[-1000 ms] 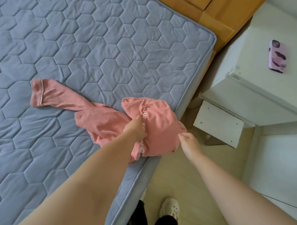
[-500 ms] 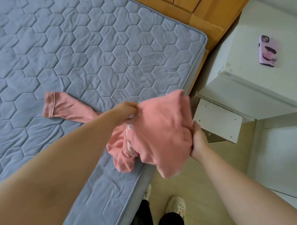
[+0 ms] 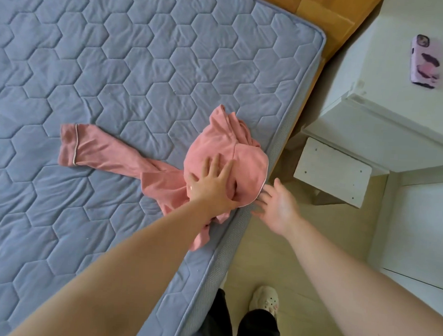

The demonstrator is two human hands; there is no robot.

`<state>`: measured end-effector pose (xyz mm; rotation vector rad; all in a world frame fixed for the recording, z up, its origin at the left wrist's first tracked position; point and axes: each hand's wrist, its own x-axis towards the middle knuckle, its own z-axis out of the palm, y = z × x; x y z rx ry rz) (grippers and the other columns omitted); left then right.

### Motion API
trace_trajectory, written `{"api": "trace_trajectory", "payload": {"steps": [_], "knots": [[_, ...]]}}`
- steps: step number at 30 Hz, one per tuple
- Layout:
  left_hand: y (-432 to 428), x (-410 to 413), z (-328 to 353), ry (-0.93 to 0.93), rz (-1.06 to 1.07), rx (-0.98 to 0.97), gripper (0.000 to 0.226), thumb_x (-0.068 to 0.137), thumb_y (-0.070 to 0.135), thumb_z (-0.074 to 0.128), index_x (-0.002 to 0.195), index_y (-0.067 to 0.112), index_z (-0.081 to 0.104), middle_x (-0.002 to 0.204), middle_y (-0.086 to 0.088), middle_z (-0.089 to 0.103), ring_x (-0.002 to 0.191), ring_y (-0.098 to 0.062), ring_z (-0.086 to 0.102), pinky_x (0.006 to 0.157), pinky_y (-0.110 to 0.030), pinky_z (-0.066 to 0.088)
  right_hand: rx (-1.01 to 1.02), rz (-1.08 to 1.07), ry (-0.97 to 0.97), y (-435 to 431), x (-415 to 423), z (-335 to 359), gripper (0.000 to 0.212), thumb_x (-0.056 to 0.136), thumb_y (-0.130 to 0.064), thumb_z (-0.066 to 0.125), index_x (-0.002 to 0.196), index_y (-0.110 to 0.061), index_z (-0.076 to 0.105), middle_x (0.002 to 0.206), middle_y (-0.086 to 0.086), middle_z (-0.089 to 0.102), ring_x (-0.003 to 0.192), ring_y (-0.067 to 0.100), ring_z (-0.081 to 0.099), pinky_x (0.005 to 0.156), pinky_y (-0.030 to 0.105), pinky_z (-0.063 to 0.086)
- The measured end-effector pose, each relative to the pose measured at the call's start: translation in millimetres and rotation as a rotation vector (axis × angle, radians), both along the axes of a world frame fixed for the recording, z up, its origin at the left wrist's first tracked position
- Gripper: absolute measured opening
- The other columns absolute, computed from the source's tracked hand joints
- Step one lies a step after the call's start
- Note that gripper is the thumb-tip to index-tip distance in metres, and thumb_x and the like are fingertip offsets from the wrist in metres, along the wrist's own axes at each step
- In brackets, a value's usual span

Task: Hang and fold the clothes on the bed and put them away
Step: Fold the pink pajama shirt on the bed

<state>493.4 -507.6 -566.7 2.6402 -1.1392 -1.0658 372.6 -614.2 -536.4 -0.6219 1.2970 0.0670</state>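
Folds of the pink garment (image 3: 224,145) make it hard to say what kind of clothing it is. It lies crumpled near the mattress's (image 3: 143,63) right edge, close to where you stand. One long tube of cloth with pale piping at its cuff stretches away from the heap toward the middle of the mattress, and you cannot tell whether it is a sleeve or a leg. Your left hand (image 3: 212,185) lies flat on the heap with its fingers spread, pressing down and gripping nothing. That hand and forearm hide the cloth beneath them, and a strip of pink shows from under the forearm, toward the mattress's near edge. Your right hand (image 3: 277,206) hangs just off the mattress's right edge with fingers apart and palm showing, and it holds nothing. Its fingertips come right up to the piped hem, but you cannot tell whether they touch it.

The mattress runs out of view at the left and top. Beyond its far right corner a bit of wooden bed frame (image 3: 321,17) shows. To the right of the mattress stands a white cabinet (image 3: 385,119) with a phone (image 3: 425,62) in a pink case lying on top. A white board (image 3: 332,170) with screw holes sits lower down, between the cabinet and the mattress. Below the mattress's near corner, on the pale floor (image 3: 300,247), you can see one light shoe (image 3: 265,300) and dark trousers (image 3: 256,329), which the picture's lower edge cuts off.
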Motion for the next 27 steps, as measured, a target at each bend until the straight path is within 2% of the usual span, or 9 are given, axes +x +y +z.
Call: {"api": "trace_trajectory", "payload": {"steps": [5, 9, 12, 15, 16, 18, 21, 25, 27], "knots": [[-10.0, 6.7, -9.6, 0.056, 0.183, -0.207, 0.034, 0.085, 0.015, 0.05, 0.116, 0.019, 0.063, 0.123, -0.004, 0.056, 0.123, -0.028, 0.043, 0.095, -0.039, 0.039, -0.003, -0.074, -0.024, -14.7, 0.5, 5.6, 0.059, 0.101, -0.05, 0.023, 0.14, -0.009, 0.043, 0.143, 0.014, 0.046, 0.134, 0.029, 0.041, 0.11, 0.048, 0.024], [-9.5, 30.5, -2.0, 0.504, 0.576, -0.234, 0.026, 0.094, 0.007, 0.041, 0.08, 0.013, 0.062, 0.093, -0.012, 0.065, 0.091, -0.029, 0.062, 0.084, -0.038, 0.051, -0.126, -0.121, 0.09, -21.3, 1.8, 9.1, 0.05, 0.102, -0.045, 0.029, 0.123, -0.008, 0.056, 0.13, 0.011, 0.057, 0.125, 0.025, 0.05, 0.105, 0.048, 0.032], [-9.6, 28.0, 21.7, 0.971, 0.805, -0.389, 0.031, 0.096, -0.005, 0.044, 0.073, 0.008, 0.059, 0.062, 0.003, 0.066, 0.059, -0.006, 0.063, 0.063, -0.023, 0.052, -0.19, -0.169, 0.175, -27.6, 0.8, 12.6, 0.04, 0.1, -0.042, 0.033, 0.097, -0.013, 0.061, 0.114, 0.009, 0.064, 0.098, 0.021, 0.06, 0.089, 0.041, 0.044], [-13.8, 36.0, 20.9, 0.576, 1.123, -0.683, 0.036, 0.081, -0.01, 0.054, 0.052, 0.009, 0.064, 0.044, 0.005, 0.059, 0.046, -0.004, 0.057, 0.059, -0.02, 0.045, -0.224, -0.154, 0.201, -30.9, 0.0, 13.8, 0.038, 0.1, -0.041, 0.035, 0.105, -0.015, 0.062, 0.111, 0.007, 0.063, 0.097, 0.02, 0.061, 0.082, 0.039, 0.046], [-9.7, 45.7, 21.8, 0.636, 1.213, -0.62, 0.039, 0.08, -0.002, 0.057, 0.048, 0.017, 0.066, 0.048, 0.004, 0.061, 0.051, -0.01, 0.059, 0.062, -0.023, 0.046, -0.24, -0.144, 0.209, -31.6, 0.1, 12.8, 0.038, 0.1, -0.041, 0.035, 0.113, -0.015, 0.06, 0.115, 0.007, 0.062, 0.102, 0.021, 0.06, 0.082, 0.039, 0.045], [0.5, 60.3, 19.2, 0.814, 1.222, -0.422, 0.035, 0.096, 0.01, 0.045, 0.069, 0.017, 0.067, 0.072, -0.003, 0.064, 0.073, -0.023, 0.06, 0.07, -0.03, 0.046, -0.256, -0.129, 0.225, -31.8, 1.7, 12.0, 0.041, 0.1, -0.04, 0.036, 0.128, -0.015, 0.054, 0.128, 0.005, 0.056, 0.11, 0.021, 0.056, 0.09, 0.042, 0.04], [15.1, 74.6, 0.3, 0.581, 1.225, -0.431, 0.039, 0.102, 0.031, 0.034, 0.12, 0.003, 0.053, 0.114, -0.012, 0.057, 0.11, -0.028, 0.055, 0.089, -0.033, 0.042, -0.266, -0.053, 0.273, -28.5, 5.2, 9.1, 0.044, 0.101, -0.038, 0.037, 0.135, -0.012, 0.048, 0.143, 0.005, 0.044, 0.119, 0.022, 0.05, 0.096, 0.041, 0.038], [27.4, 57.3, -0.7, 0.725, 1.231, -0.508, 0.078, 0.073, 0.064, 0.057, 0.13, 0.012, 0.048, 0.117, -0.001, 0.061, 0.106, -0.015, 0.06, 0.093, -0.031, 0.046, -0.265, 0.017, 0.272, -17.1, 14.3, 8.8, 0.046, 0.097, -0.039, 0.047, 0.134, -0.013, 0.048, 0.137, 0.005, 0.046, 0.114, 0.02, 0.05, 0.098, 0.042, 0.038], [37.9, 48.9, -9.0, 0.7, 1.118, -0.518, 0.083, 0.055, 0.054, 0.073, 0.124, 0.013, 0.052, 0.111, -0.001, 0.067, 0.098, -0.012, 0.065, 0.086, -0.031, 0.053, -0.333, 0.127, 0.291, -11.1, 20.3, 9.8, 0.033, 0.095, -0.034, 0.051, 0.124, -0.018, 0.052, 0.127, 0.004, 0.051, 0.106, 0.02, 0.05, 0.095, 0.04, 0.041]]}}
